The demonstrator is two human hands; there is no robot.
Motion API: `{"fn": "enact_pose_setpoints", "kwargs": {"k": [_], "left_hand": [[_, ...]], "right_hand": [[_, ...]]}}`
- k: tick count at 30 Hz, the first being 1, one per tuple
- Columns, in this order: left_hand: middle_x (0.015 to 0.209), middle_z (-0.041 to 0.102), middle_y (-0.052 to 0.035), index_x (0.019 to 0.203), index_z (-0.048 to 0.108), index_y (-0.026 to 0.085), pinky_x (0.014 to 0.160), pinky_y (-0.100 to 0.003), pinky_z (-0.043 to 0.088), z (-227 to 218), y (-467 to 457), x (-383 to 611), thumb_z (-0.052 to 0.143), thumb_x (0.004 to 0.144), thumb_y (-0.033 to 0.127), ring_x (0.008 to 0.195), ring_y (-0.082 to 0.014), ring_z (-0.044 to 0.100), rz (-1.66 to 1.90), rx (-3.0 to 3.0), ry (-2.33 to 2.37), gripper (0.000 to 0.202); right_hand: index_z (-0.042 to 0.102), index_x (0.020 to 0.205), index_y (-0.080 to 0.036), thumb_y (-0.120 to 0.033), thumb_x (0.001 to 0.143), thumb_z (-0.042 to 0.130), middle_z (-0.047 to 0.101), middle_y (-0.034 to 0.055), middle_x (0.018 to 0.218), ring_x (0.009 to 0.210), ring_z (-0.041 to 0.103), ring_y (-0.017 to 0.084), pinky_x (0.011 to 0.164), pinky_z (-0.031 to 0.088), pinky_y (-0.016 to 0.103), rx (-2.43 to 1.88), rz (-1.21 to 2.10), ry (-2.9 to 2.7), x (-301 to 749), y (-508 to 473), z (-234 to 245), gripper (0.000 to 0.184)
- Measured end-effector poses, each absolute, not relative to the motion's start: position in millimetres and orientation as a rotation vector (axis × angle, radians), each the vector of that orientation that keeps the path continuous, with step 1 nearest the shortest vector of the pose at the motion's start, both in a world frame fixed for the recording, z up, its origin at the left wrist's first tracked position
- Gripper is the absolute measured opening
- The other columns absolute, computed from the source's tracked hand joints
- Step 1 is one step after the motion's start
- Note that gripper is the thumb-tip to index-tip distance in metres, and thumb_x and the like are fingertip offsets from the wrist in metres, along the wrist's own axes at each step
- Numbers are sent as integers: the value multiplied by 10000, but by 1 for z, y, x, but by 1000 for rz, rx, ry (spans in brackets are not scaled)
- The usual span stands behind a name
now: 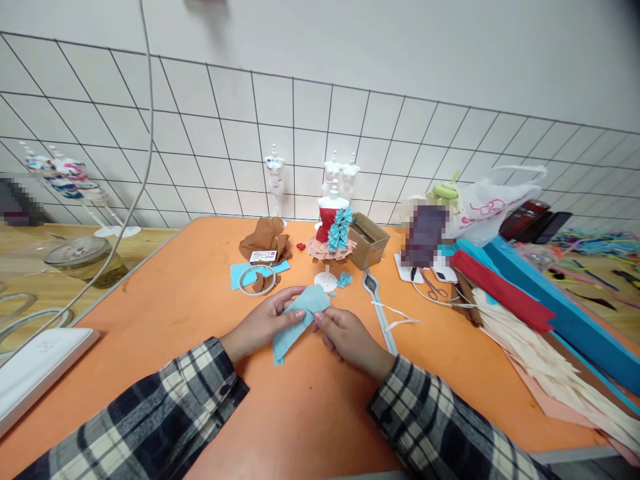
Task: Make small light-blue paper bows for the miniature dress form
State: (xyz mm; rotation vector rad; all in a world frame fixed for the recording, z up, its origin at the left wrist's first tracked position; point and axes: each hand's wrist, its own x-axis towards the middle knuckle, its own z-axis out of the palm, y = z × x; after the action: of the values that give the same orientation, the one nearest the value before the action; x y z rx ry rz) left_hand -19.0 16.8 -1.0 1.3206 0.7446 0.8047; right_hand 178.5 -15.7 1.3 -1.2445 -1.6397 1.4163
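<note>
A strip of light blue crepe paper (289, 341) is held over the orange table, slanting down toward the left. My left hand (267, 323) grips it from the left with the thumb on top. At its right edge, my right hand (353, 339) pinches with thumb and fingers; whether anything else is in that pinch is too small to make out. Just beyond the hands stands a small mannequin (326, 223) in a red bodice, with blue ruffles (341, 230) down one side and a peach ruffled skirt. A loose blue ruffle (345, 279) lies by its base.
Brown paper (265, 239), a tape ring (257, 280) and a cardboard box (369, 241) lie around the mannequin. A grey strip-like tool (383, 313) lies right of my hands, scissors (436, 288) farther right. Coloured paper rolls (505, 287) line the right edge; a white case (45, 373) sits left.
</note>
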Motion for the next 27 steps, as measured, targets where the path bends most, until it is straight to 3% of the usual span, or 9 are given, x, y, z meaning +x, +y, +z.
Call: {"fn": "enact_pose_setpoints", "kwargs": {"k": [7, 14, 18, 27], "left_hand": [[1137, 653, -69, 1254, 563, 206, 849, -298, 454, -4, 22, -20, 701, 799, 375, 992, -216, 586, 989, 1326, 906, 504], [1192, 622, -79, 1315, 527, 223, 761, -260, 456, -2, 22, -21, 711, 794, 354, 956, -208, 586, 993, 1301, 838, 568], [1145, 633, -70, 1328, 511, 226, 794, -272, 449, -4, 22, -22, 702, 805, 331, 965, -210, 582, 962, 1362, 821, 567], [1405, 472, -86, 1431, 379, 234, 966, -336, 422, 3, 20, -22, 760, 735, 311, 1246, -299, 450, 930, 1579, 810, 797]], "right_hand": [[586, 813, -174, -448, 964, 383, 554, -36, 543, 423, 453, 59, 462, 351, 180, -1228, 1323, -1770, 181, -16, -4, 373], [587, 827, -175, -501, 957, 354, 535, -36, 517, 392, 443, 69, 394, 353, 170, -1225, 1399, -1709, 181, -14, -9, 421], [586, 837, -179, -550, 939, 354, 525, -38, 509, 375, 432, 79, 358, 363, 175, -1211, 1482, -1678, 180, -14, -11, 449], [575, 820, -179, -530, 938, 365, 511, -43, 501, 368, 425, 76, 351, 349, 168, -1209, 1495, -1704, 180, -16, -7, 425]]}}
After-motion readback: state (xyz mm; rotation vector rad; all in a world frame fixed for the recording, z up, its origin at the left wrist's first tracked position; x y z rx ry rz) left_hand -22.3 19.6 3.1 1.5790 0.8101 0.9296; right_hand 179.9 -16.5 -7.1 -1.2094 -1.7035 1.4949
